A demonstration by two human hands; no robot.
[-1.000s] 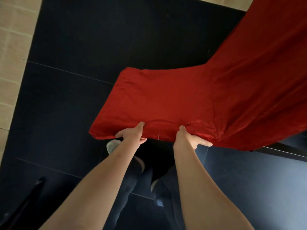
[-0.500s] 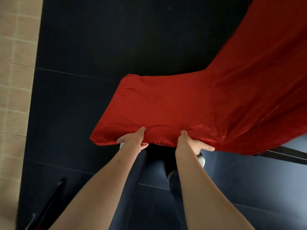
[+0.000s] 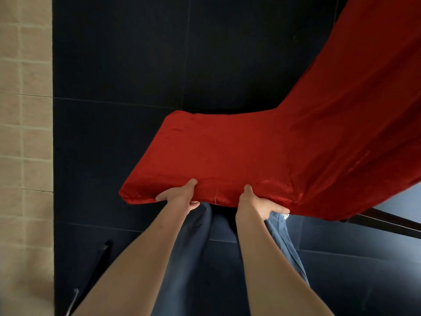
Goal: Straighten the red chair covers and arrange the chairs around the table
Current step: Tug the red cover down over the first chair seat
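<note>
At the near edge of the chair top, the red cover (image 3: 239,156) is gripped by both hands. The left hand (image 3: 180,197) is closed on the fabric left of the middle, with the thumb laid on top and the fingers curled under the rim. The right hand (image 3: 257,204) is closed on the same edge a little to the right, thumb up on the cloth and fingers tucked beneath; one finger is seen pointing right along the underside. The two hands are set near each other but apart, with a strip of red edge between them. Both bare forearms are stretched forward from the bottom of the view.

The cover is drawn fairly smooth over the padded top, and its left corner is rounded and filled out. To the right it is carried up and away in long folds toward the upper right corner. Below the hands, blue trousers (image 3: 196,258) are seen. A dark bar (image 3: 387,221), possibly part of a chair frame, is seen under the cloth at the right. Everything is set over a dark tiled floor (image 3: 136,65), and a strip of beige tiles (image 3: 25,133) is seen along the left side.
</note>
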